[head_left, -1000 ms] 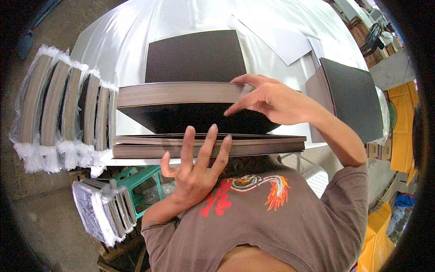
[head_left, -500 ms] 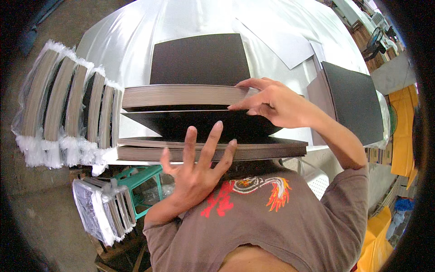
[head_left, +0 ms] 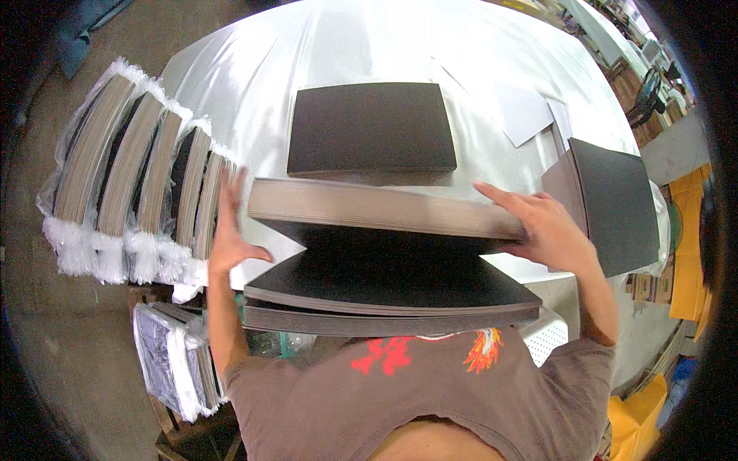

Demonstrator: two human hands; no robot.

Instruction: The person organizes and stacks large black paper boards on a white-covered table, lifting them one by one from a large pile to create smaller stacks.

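Note:
My right hand (head_left: 550, 229) grips the right end of a thick stack of grey-edged black sheets (head_left: 384, 209), fingers over the edge and thumb beneath. Beside the stack's left end is my left hand (head_left: 231, 234), its thumb and fingers spread and holding nothing; a narrow gap seems to lie between them. Closer to my body, another stack of black sheets (head_left: 400, 311) lies at the table's near edge, its layers slightly parted. The black faces of the two stacks meet in shadow, so where they touch cannot be made out.
Behind lies a black stack (head_left: 373, 127) on the white-covered table (head_left: 231, 84). Plastic-wrapped stacks (head_left: 127, 177) stand along the left edge. At right are a leaning black board (head_left: 615, 203) and white sheets (head_left: 526, 115). More wrapped stacks (head_left: 173, 357) stand lower left.
My left hand has moved from over the near stack to the left end of the far one. My right hand now grips that stack's right end, and the stack has tilted slightly.

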